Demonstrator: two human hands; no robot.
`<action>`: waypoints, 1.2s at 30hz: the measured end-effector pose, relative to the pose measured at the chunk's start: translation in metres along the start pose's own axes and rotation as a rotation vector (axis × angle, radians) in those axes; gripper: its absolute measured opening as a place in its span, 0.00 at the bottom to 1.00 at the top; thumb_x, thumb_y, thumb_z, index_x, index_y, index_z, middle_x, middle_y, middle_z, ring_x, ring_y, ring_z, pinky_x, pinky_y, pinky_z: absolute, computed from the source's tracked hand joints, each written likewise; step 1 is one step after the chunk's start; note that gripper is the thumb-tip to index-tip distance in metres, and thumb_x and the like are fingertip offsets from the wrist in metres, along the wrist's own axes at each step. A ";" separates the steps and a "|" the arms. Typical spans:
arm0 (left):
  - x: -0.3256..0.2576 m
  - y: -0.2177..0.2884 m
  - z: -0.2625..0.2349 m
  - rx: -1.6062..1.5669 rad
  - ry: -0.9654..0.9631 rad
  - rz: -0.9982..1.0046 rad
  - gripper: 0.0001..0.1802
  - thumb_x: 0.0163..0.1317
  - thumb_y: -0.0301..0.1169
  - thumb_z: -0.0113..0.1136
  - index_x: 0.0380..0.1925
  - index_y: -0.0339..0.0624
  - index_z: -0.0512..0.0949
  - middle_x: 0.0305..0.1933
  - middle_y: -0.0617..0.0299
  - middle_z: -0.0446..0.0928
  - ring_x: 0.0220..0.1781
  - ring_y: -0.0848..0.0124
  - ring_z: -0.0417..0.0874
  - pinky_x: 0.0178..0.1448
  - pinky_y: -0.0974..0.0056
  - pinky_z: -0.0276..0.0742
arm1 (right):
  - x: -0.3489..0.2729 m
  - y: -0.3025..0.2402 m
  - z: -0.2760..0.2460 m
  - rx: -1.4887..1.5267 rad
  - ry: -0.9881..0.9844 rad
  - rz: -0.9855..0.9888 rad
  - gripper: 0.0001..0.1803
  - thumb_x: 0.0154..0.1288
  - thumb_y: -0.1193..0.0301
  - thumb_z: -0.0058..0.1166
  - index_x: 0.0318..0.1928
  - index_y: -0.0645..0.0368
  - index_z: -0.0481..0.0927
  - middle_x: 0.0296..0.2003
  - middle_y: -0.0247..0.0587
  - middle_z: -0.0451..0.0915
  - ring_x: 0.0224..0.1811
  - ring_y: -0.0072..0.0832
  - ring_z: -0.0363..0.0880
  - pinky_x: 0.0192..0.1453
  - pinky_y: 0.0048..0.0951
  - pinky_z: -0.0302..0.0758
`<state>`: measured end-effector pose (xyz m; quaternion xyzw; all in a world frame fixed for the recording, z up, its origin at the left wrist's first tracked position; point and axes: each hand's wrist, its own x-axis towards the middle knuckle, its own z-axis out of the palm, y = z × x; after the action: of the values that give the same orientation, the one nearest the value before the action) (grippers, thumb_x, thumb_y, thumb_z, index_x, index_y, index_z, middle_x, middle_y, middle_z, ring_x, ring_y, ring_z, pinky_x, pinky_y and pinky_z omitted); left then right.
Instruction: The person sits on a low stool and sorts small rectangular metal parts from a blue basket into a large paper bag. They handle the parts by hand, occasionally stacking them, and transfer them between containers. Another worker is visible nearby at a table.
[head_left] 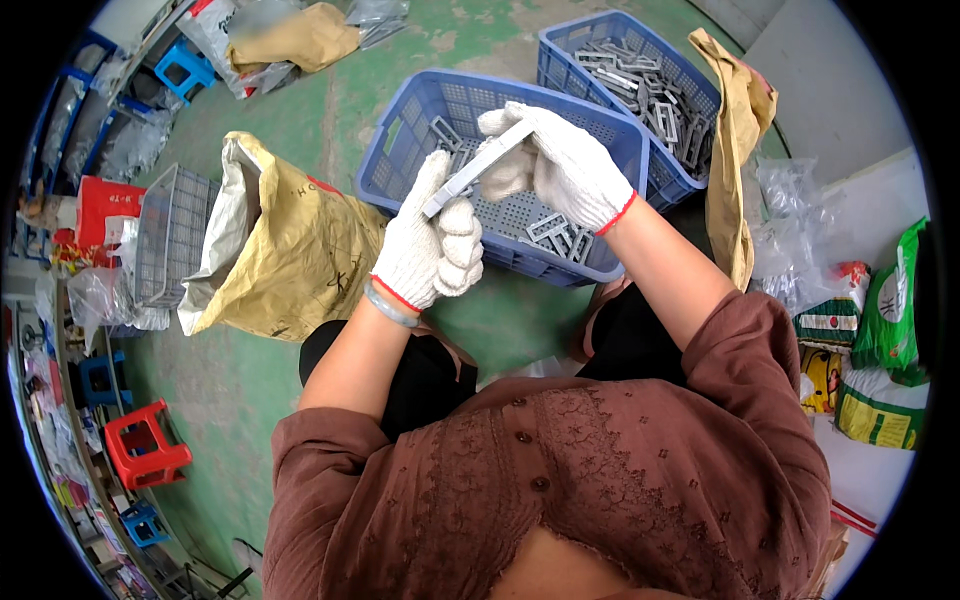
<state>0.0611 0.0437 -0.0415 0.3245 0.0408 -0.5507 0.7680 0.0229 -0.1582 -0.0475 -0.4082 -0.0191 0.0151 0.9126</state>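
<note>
Between my two white-gloved hands is a grey metal bar-shaped part (478,168), tilted with its far end up to the right. My left hand (428,238) grips its lower end, thumb along the side. Around the upper end close the fingers of my right hand (568,160). Both hands are over a blue plastic crate (375,170). Several grey metal frame-shaped parts (560,236) lie in that crate, at its near right and far left. My gloves hide some of the crate's inside.
Behind to the right stands a second blue crate (556,68) heaped with similar metal parts. A tan sack (300,240) stands open at left, another sack (735,150) at right. A red stool (148,445), a wire basket (172,240) and shelving line the left side.
</note>
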 end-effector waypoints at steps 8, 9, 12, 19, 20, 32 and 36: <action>-0.001 0.002 -0.015 -0.032 -0.105 -0.010 0.39 0.69 0.69 0.41 0.15 0.48 0.72 0.08 0.60 0.64 0.04 0.67 0.60 0.07 0.66 0.54 | -0.002 0.010 -0.003 -0.019 0.072 0.040 0.23 0.79 0.56 0.45 0.53 0.64 0.79 0.43 0.48 0.83 0.42 0.40 0.83 0.49 0.49 0.82; -0.003 0.001 -0.011 0.011 -0.050 0.013 0.39 0.70 0.68 0.41 0.13 0.49 0.69 0.07 0.61 0.62 0.03 0.67 0.58 0.07 0.66 0.52 | -0.002 0.013 -0.005 -0.015 0.081 0.031 0.23 0.79 0.55 0.45 0.53 0.64 0.79 0.43 0.48 0.83 0.42 0.41 0.84 0.49 0.50 0.83; -0.007 0.000 -0.003 0.098 0.047 0.060 0.39 0.70 0.68 0.39 0.09 0.52 0.63 0.06 0.64 0.58 0.03 0.69 0.54 0.07 0.65 0.50 | -0.004 0.014 -0.003 -0.006 0.090 0.027 0.23 0.79 0.55 0.45 0.54 0.64 0.78 0.43 0.49 0.82 0.41 0.42 0.85 0.48 0.52 0.84; -0.010 0.002 -0.002 0.127 0.065 0.081 0.42 0.69 0.70 0.37 0.08 0.50 0.65 0.06 0.62 0.59 0.02 0.68 0.53 0.06 0.65 0.49 | -0.009 0.012 0.005 0.008 0.093 0.066 0.22 0.78 0.56 0.46 0.54 0.64 0.78 0.45 0.47 0.83 0.39 0.42 0.85 0.46 0.52 0.84; -0.010 0.003 -0.002 0.127 0.075 0.077 0.42 0.69 0.70 0.36 0.08 0.50 0.65 0.05 0.62 0.59 0.02 0.68 0.53 0.06 0.65 0.49 | -0.009 0.012 0.003 0.005 0.072 0.071 0.22 0.78 0.56 0.46 0.54 0.63 0.79 0.46 0.47 0.82 0.41 0.41 0.85 0.47 0.52 0.84; -0.009 0.004 -0.004 0.127 0.097 0.058 0.44 0.68 0.71 0.38 0.08 0.46 0.72 0.05 0.54 0.65 0.01 0.62 0.59 0.05 0.64 0.53 | -0.007 0.029 -0.017 0.001 0.184 0.001 0.20 0.77 0.57 0.49 0.59 0.57 0.75 0.55 0.46 0.79 0.56 0.43 0.79 0.57 0.52 0.79; -0.006 0.003 -0.006 0.195 0.137 0.140 0.44 0.68 0.71 0.39 0.08 0.45 0.72 0.05 0.54 0.66 0.01 0.62 0.59 0.05 0.65 0.54 | -0.011 0.027 -0.018 0.023 0.074 0.032 0.21 0.77 0.57 0.50 0.61 0.58 0.74 0.56 0.46 0.78 0.56 0.41 0.79 0.57 0.51 0.80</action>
<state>0.0627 0.0525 -0.0420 0.4364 0.0167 -0.4737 0.7648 0.0127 -0.1539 -0.0801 -0.3983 0.0213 0.0146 0.9169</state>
